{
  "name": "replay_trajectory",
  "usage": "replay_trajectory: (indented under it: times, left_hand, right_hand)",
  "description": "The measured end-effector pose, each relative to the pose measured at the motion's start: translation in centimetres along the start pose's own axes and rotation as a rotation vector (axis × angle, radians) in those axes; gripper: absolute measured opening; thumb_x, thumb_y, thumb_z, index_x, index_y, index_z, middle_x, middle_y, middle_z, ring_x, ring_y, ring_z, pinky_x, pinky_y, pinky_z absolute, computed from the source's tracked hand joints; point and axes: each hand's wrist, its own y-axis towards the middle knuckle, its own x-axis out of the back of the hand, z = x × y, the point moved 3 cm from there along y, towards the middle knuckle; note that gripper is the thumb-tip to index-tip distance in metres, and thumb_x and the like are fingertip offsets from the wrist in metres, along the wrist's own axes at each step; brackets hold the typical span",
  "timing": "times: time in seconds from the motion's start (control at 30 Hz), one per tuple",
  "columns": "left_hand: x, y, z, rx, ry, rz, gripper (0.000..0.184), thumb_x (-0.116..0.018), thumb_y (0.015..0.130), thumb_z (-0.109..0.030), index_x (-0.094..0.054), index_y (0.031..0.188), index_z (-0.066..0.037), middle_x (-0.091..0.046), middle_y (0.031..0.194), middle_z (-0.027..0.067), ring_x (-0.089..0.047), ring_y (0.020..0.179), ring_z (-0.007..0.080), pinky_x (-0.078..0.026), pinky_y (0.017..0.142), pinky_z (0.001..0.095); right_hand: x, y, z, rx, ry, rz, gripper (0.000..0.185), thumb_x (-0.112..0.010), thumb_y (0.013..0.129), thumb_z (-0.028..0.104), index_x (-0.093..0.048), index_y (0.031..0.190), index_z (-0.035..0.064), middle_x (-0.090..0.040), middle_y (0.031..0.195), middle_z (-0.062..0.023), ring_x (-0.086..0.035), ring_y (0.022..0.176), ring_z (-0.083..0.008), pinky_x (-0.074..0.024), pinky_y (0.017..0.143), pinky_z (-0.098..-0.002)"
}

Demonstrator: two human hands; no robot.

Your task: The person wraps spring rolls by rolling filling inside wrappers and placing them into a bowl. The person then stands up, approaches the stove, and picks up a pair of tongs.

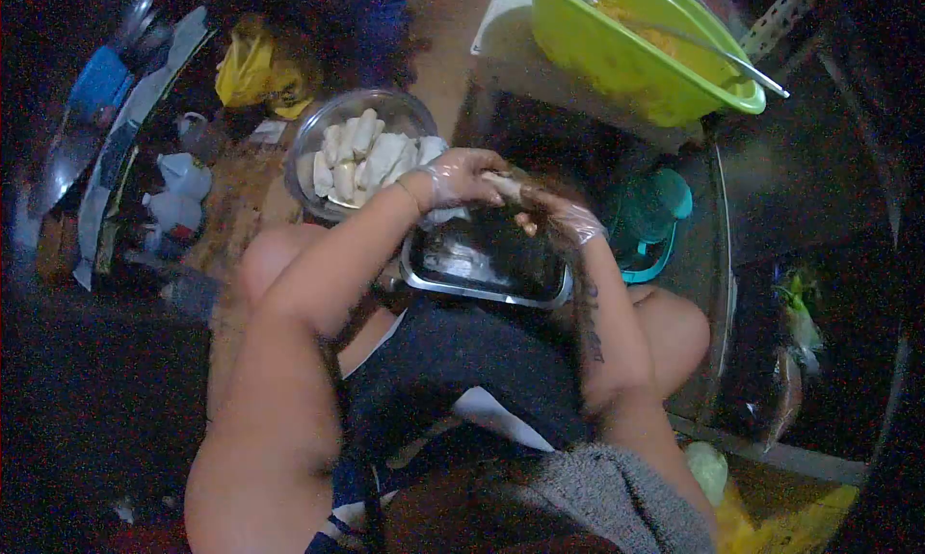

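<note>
Left hand (472, 176) and right hand (557, 217) hold a pale roll (502, 184) by the tray's (482, 290) far edge; left of it, a bowl (298, 161) contains more.

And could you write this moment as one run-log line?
left grip: on pale roll | right grip: at roll's other end, blurred | tray: below grips | bowl: stacked rolls inside | green basin: ahead right

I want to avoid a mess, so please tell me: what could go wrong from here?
The roll could slip from the gloved left hand and drop onto the tray. That hand also seems close to the bowl, so it might knock the rolls inside. The metal handle sticks out past the green basin; a bump might shift it.
</note>
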Motion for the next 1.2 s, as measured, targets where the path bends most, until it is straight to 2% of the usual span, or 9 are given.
replay_trajectory:
  times: [0.17,0.33,0.43,0.53,0.77,0.8,0.93,1.07,1.2]
  left_hand:
    - [-1.3,0.2,1.5,0.224,-0.177,0.122,0.034,-0.077,0.071,-0.024,-0.067,0.098,-0.006,-0.068,0.094,0.0077,-0.061,0.085,0.0167,-0.048,0.078,0.0282]
    - [-2.8,-0.2,3.0,-0.045,-0.003,0.011,0.042,-0.076,0.067,-0.039,-0.066,0.091,-0.006,-0.066,0.087,0.0116,-0.062,0.086,0.0232,-0.048,0.077,0.0338]
    - [-3.1,-2.2,2.3,-0.129,0.182,0.006,0.060,-0.074,0.066,-0.054,-0.062,0.107,-0.012,-0.066,0.094,0.0135,-0.062,0.093,0.0315,-0.048,0.081,0.0405]
    - [-2.0,-4.4,-0.4,-0.007,0.174,0.155,0.060,-0.074,0.066,-0.054,-0.062,0.107,-0.012,-0.067,0.096,0.0112,-0.063,0.091,0.0273,-0.049,0.080,0.0385]
    - [-1.6,-2.8,4.6,0.039,-0.344,0.145,0.046,-0.069,0.077,-0.042,-0.063,0.106,-0.006,-0.067,0.090,0.0087,-0.063,0.080,0.0196,-0.049,0.073,0.0319]
    - [-1.4,-3.7,4.3,0.068,-0.673,0.186,0.041,-0.069,0.079,-0.036,-0.062,0.104,-0.005,-0.066,0.089,0.0062,-0.063,0.077,0.0181,-0.049,0.070,0.0304]
    - [-0.8,-2.0,9.0,0.101,-1.151,0.009,0.027,-0.061,0.087,-0.022,-0.053,0.103,-0.002,-0.061,0.081,0.0080,-0.062,0.066,0.0178,-0.051,0.058,0.0325]
    - [5.0,-2.3,11.8,0.176,-0.834,-0.277,0.026,-0.061,0.085,-0.027,-0.061,0.098,-0.005,-0.063,0.087,0.0083,-0.062,0.072,0.0206,-0.051,0.064,0.0361]
    - [12.0,0.1,18.8,0.304,-0.641,-0.398,0.034,-0.059,0.084,-0.035,-0.064,0.097,-0.004,-0.065,0.086,0.0100,-0.064,0.075,0.0236,-0.052,0.065,0.0395]
  right_hand:
    - [4.0,3.3,-3.3,0.108,-0.119,-0.132,0.036,-0.065,0.084,0.016,-0.055,0.114,-0.0018,-0.062,0.095,-0.0118,-0.060,0.069,-0.0181,-0.0498,0.055,-0.0269]
    - [0.1,0.5,-0.7,0.156,-0.292,-0.091,0.031,-0.065,0.083,0.013,-0.056,0.108,-0.0023,-0.063,0.090,-0.0125,-0.062,0.069,-0.0197,-0.0520,0.058,-0.0284]
    - [-0.7,0.2,-1.4,0.133,-0.370,-0.175,0.021,-0.065,0.084,0.014,-0.063,0.103,0.0037,-0.065,0.096,-0.0042,-0.059,0.082,-0.0126,-0.0486,0.074,-0.0259]
    - [-2.5,-0.3,-0.7,0.138,-0.506,-0.196,0.024,-0.065,0.085,0.014,-0.062,0.106,0.0035,-0.065,0.099,-0.0048,-0.059,0.085,-0.0122,-0.0476,0.077,-0.0253]
    - [-4.5,-2.3,1.9,0.150,-0.274,-0.285,0.041,-0.063,0.087,0.019,-0.051,0.122,0.0017,-0.061,0.109,-0.0102,-0.063,0.083,-0.0211,-0.0546,0.070,-0.0328]
    - [-4.1,-2.5,1.9,0.232,-0.247,-0.302,0.043,-0.063,0.087,0.021,-0.049,0.123,0.0010,-0.061,0.108,-0.0116,-0.064,0.084,-0.0253,-0.0569,0.066,-0.0362]
    - [-3.6,-4.5,2.1,0.281,-0.162,-0.427,0.048,-0.060,0.087,0.023,-0.044,0.127,0.0014,-0.057,0.113,-0.0145,-0.061,0.086,-0.0247,-0.0523,0.063,-0.0368]
    - [2.8,-3.3,-3.0,0.263,0.109,-0.460,0.031,-0.060,0.088,0.020,-0.056,0.110,-0.0015,-0.060,0.105,-0.0115,-0.059,0.083,-0.0227,-0.0479,0.066,-0.0313]
    - [2.0,-4.2,-4.4,0.331,0.011,-0.386,0.025,-0.059,0.089,0.021,-0.057,0.102,-0.0006,-0.060,0.092,-0.0092,-0.058,0.078,-0.0203,-0.0462,0.064,-0.0308]
